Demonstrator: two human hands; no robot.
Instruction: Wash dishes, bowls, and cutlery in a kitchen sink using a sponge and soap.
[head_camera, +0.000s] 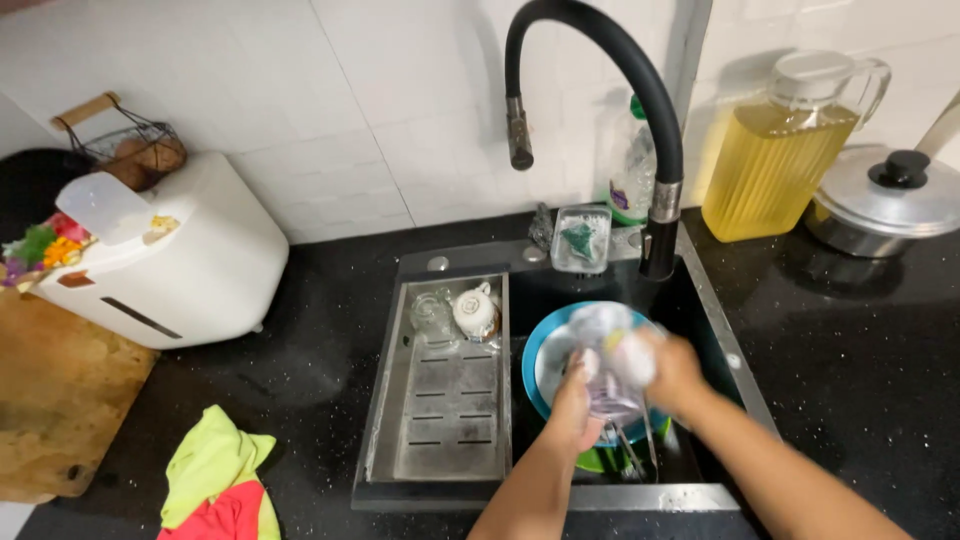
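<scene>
Both my hands are over the black sink (700, 330). My left hand (572, 405) grips a clear glass (610, 375) from the left side. My right hand (672, 372) presses a pale soapy sponge (632, 355) against the glass; motion blurs both. Under them lies a blue plate (535, 355) with a white dish on it, some cutlery (635, 455) and a green item beneath. The black curved faucet (640, 90) hangs above the sink, and I see no water running from it.
A metal drain tray (450, 420) on the sink's left holds an upturned glass (432, 312) and a white cup (476, 312). Behind are a soap dish (581, 238), a detergent bottle (632, 165), a yellow jug (785, 150), a lidded pot (885, 200). Left: white appliance (170, 260), wooden board (55, 400), coloured cloths (215, 480).
</scene>
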